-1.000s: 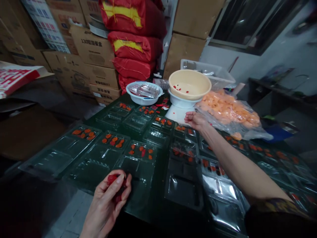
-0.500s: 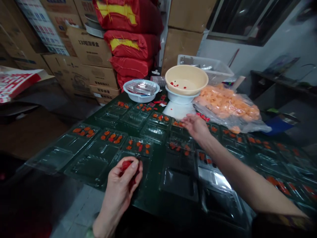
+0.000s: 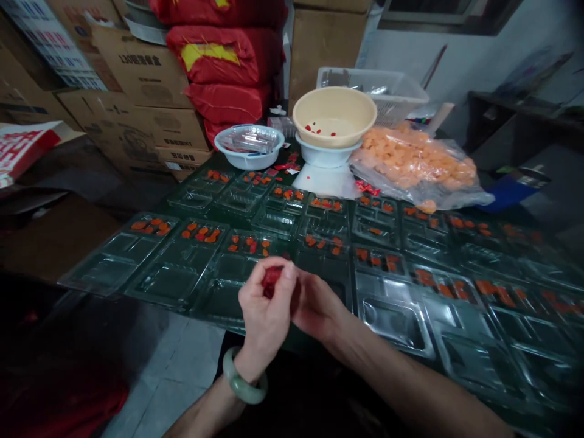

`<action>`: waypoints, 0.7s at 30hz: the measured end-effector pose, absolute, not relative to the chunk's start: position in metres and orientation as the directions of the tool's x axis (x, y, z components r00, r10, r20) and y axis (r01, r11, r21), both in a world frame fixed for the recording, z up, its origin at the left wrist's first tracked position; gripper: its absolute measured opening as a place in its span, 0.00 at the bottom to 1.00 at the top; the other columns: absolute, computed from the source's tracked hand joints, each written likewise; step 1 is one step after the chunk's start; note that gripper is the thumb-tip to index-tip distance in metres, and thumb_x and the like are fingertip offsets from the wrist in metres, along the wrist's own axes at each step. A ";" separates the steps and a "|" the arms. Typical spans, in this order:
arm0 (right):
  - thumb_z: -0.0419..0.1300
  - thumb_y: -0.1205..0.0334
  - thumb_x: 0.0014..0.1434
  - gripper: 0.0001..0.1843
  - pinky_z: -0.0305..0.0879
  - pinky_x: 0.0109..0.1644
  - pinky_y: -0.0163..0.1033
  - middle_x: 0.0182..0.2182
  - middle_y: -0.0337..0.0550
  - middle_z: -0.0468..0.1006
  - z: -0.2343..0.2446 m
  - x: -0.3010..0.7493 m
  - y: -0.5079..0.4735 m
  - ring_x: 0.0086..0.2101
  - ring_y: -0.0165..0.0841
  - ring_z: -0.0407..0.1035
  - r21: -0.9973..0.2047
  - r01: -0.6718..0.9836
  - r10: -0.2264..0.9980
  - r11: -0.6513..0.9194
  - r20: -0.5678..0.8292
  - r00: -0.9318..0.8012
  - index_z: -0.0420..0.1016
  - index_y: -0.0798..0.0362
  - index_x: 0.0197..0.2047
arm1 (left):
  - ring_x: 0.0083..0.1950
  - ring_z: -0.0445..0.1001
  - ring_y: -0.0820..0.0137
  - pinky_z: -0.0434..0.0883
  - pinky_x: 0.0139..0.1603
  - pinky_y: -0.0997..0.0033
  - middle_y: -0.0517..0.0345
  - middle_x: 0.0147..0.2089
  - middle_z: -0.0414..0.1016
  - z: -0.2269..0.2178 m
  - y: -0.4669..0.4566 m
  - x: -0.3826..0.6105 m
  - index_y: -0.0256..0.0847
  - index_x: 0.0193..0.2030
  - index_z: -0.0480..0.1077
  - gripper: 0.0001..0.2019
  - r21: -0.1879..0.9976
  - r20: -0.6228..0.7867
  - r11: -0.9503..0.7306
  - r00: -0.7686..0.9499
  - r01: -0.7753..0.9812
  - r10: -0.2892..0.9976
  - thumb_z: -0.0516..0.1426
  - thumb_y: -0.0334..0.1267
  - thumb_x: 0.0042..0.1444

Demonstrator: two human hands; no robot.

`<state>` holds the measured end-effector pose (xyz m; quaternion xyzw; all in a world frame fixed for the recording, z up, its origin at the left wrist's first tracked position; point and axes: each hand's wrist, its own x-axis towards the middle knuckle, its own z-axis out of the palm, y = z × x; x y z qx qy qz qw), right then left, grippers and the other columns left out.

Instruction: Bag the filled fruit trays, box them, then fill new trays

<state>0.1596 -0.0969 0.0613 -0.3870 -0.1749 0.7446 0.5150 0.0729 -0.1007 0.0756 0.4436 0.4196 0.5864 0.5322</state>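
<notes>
My left hand is closed around a clump of small red pieces, which show between thumb and curled fingers. Against it, my right hand is closed, with the fingers bent inward; its fingertips are partly hidden, and I cannot make out what is in them. Both hands are above the near edge of the green table. Around them, clear plastic compartment trays lie in rows. Orange slices sit in the trays' far compartments, some with red pieces among them.
Behind the trays stand a cream basin on a blue basin, and a pale blue bowl holding plastic packs. A bag of orange slices lies right of them. Cartons and red bundles are stacked at the back.
My right hand has come back from a far-row tray to meet my left hand. My left hand has moved right and slightly up in view. The camera has tilted down.
</notes>
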 end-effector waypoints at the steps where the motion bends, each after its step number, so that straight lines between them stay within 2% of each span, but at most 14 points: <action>1: 0.58 0.64 0.49 0.03 0.58 0.26 0.31 0.19 0.34 0.66 0.060 0.166 -0.099 0.21 0.25 0.60 -0.663 -0.637 0.904 -0.393 -0.403 -0.139 0.69 0.54 0.27 | 0.25 0.65 0.74 0.64 0.27 0.75 0.60 0.26 0.68 0.077 -0.098 0.073 0.41 0.31 0.69 0.06 0.934 0.008 -0.007 0.003 -0.356 1.000 0.59 0.41 0.53; 4: 0.60 0.66 0.49 0.06 0.49 0.19 0.29 0.18 0.34 0.66 0.058 0.192 -0.103 0.17 0.23 0.57 -0.664 -0.620 0.857 -0.418 -0.514 -0.027 0.72 0.57 0.34 | 0.23 0.63 0.77 0.59 0.21 0.79 0.61 0.25 0.66 0.082 -0.090 0.071 0.39 0.29 0.64 0.09 0.795 -0.154 0.214 0.152 -0.568 0.976 0.59 0.40 0.52; 8: 0.55 0.68 0.53 0.03 0.46 0.17 0.28 0.17 0.34 0.64 0.057 0.229 -0.094 0.15 0.22 0.55 -0.636 -0.584 0.753 -0.504 -0.655 0.064 0.67 0.57 0.29 | 0.23 0.63 0.77 0.56 0.19 0.81 0.61 0.26 0.66 0.082 -0.088 0.065 0.38 0.32 0.63 0.10 0.726 -0.236 0.329 0.231 -0.604 0.944 0.61 0.38 0.49; 10: 0.54 0.67 0.53 0.02 0.46 0.17 0.28 0.16 0.33 0.64 0.057 0.239 -0.087 0.15 0.22 0.53 -0.648 -0.568 0.748 -0.507 -0.658 0.083 0.66 0.55 0.33 | 0.23 0.63 0.78 0.56 0.18 0.81 0.61 0.26 0.66 0.079 -0.090 0.064 0.38 0.32 0.63 0.11 0.716 -0.246 0.353 0.255 -0.602 0.935 0.61 0.39 0.49; 11: 0.54 0.66 0.53 0.06 0.45 0.17 0.28 0.16 0.32 0.65 0.056 0.242 -0.084 0.15 0.23 0.53 -0.681 -0.535 0.761 -0.499 -0.640 0.106 0.66 0.54 0.37 | 0.22 0.63 0.78 0.55 0.18 0.81 0.61 0.26 0.66 0.078 -0.090 0.063 0.38 0.32 0.63 0.11 0.714 -0.249 0.358 0.260 -0.602 0.933 0.61 0.39 0.48; 14: 0.55 0.63 0.51 0.25 0.43 0.17 0.29 0.16 0.29 0.65 0.050 0.245 -0.077 0.14 0.24 0.51 -0.856 -0.293 0.824 -0.426 -0.501 0.267 0.60 0.50 0.53 | 0.22 0.63 0.78 0.55 0.18 0.81 0.61 0.26 0.67 0.076 -0.091 0.061 0.39 0.33 0.63 0.11 0.714 -0.249 0.353 0.252 -0.605 0.935 0.62 0.38 0.47; 16: 0.55 0.60 0.50 0.33 0.45 0.19 0.30 0.16 0.28 0.65 0.040 0.248 -0.071 0.15 0.24 0.51 -0.953 -0.023 0.877 -0.302 -0.288 0.384 0.55 0.51 0.60 | 0.23 0.64 0.78 0.55 0.18 0.81 0.61 0.26 0.67 0.076 -0.091 0.060 0.39 0.32 0.63 0.11 0.720 -0.247 0.344 0.242 -0.603 0.939 0.62 0.38 0.48; 18: 0.55 0.59 0.50 0.34 0.49 0.22 0.32 0.16 0.28 0.64 0.029 0.253 -0.062 0.17 0.26 0.54 -0.946 0.259 0.899 -0.193 -0.066 0.432 0.56 0.55 0.61 | 0.23 0.64 0.78 0.55 0.18 0.81 0.61 0.25 0.66 0.075 -0.090 0.060 0.39 0.32 0.63 0.11 0.730 -0.247 0.340 0.236 -0.593 0.940 0.62 0.39 0.48; 19: 0.56 0.59 0.49 0.34 0.52 0.24 0.33 0.16 0.29 0.64 0.025 0.256 -0.058 0.19 0.27 0.56 -0.910 0.373 0.899 -0.180 0.002 0.438 0.58 0.57 0.59 | 0.23 0.63 0.78 0.55 0.18 0.81 0.61 0.25 0.66 0.074 -0.090 0.061 0.39 0.32 0.63 0.11 0.735 -0.246 0.339 0.234 -0.587 0.940 0.62 0.39 0.48; 21: 0.59 0.59 0.46 0.33 0.56 0.29 0.35 0.16 0.31 0.66 0.023 0.260 -0.052 0.23 0.29 0.61 -0.826 0.516 0.881 -0.226 0.053 0.470 0.62 0.61 0.56 | 0.22 0.63 0.78 0.54 0.18 0.81 0.62 0.25 0.66 0.071 -0.089 0.063 0.39 0.32 0.63 0.11 0.746 -0.239 0.331 0.232 -0.577 0.943 0.62 0.39 0.48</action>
